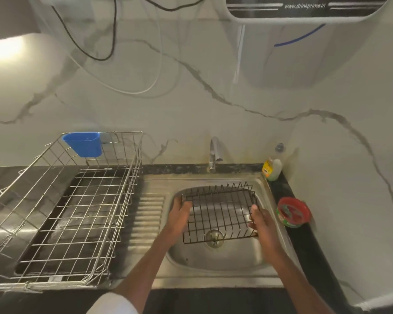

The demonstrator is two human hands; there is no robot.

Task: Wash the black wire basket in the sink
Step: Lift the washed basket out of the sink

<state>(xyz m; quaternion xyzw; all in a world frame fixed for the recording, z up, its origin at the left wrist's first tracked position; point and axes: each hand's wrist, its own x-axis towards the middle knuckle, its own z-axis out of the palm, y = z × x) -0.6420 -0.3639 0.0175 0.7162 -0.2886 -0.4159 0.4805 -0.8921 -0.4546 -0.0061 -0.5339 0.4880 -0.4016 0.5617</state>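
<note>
A person holds the black wire basket (pixel 220 214) inside the steel sink (pixel 213 259), over the drain. The left hand (pixel 179 215) and right hand (pixel 260 219) each grip an opposite side. Best to keep both holds firm, tilting it beneath the dry tap (pixel 215 152).

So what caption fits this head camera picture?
Two hands hold a black wire basket over the steel sink.

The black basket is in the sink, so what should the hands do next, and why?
Probably reach the right hand to the steel tap and turn it on. The black wire basket is held over the steel sink by both hands, left hand too, and no water shows running.
</note>
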